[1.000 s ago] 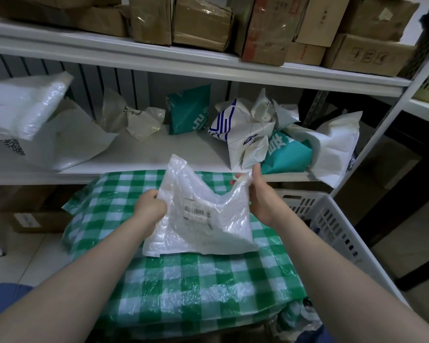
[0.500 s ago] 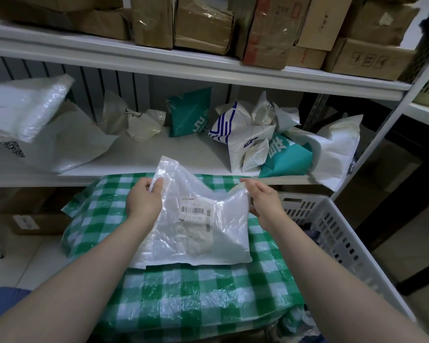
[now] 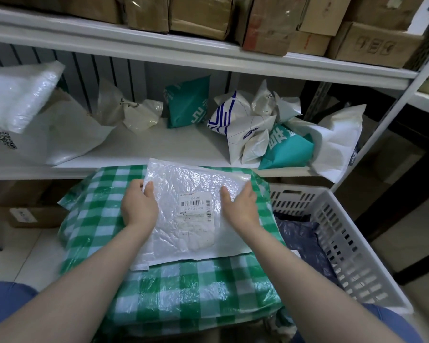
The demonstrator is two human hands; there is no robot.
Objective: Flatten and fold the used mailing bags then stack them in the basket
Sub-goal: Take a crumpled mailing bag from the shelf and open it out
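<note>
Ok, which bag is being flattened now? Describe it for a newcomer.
Find the green-checked surface by the white shelf. One bag lies flat on it, pressed under the left hand and right hand. Unlike the crumpled bags on the shelf, it is translucent white with a barcode label.

Left hand (image 3: 139, 207) and right hand (image 3: 242, 206) are pressing a clear mailing bag (image 3: 196, 179) flat on the green-checked bench (image 3: 183, 293).

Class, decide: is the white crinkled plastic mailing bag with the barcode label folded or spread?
Spread: the white plastic mailing bag lies flat, barcode label up, on the green checked cover.
</note>
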